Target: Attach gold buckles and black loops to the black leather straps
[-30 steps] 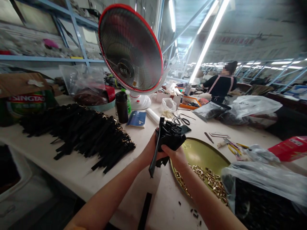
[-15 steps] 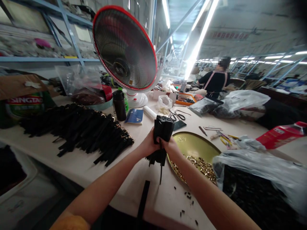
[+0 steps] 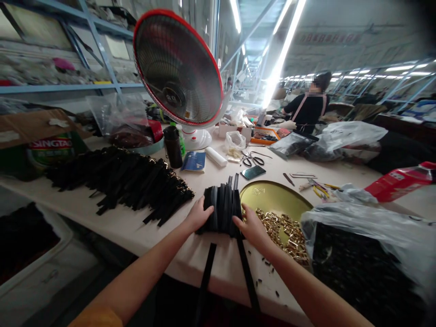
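A thick bundle of black straps (image 3: 220,209) rests on the table in front of me, its strips side by side. My left hand (image 3: 199,214) is closed against the bundle's left side, thumb on the near face. On the opposite side my right hand (image 3: 251,223) holds the bundle's edge between thumb and fingers. Two long loose black strips, one of them the left strip (image 3: 207,268), hang toward the table's front edge. Right of the bundle lies a round gold tray (image 3: 282,193) with many gold metal buckles (image 3: 289,231).
A long pile of black straps with gold ends (image 3: 126,181) covers the left side. Behind stand a red-rimmed fan heater (image 3: 179,68) and a dark bottle (image 3: 173,146). Scissors (image 3: 252,158), a phone (image 3: 254,171) and a plastic bag of black pieces (image 3: 361,268) lie around. A person (image 3: 308,109) stands beyond.
The bundle has gone from upright between my joined hands down onto the table, spread wider. My hands have moved apart to its two sides. A second loose strip now hangs at the right.
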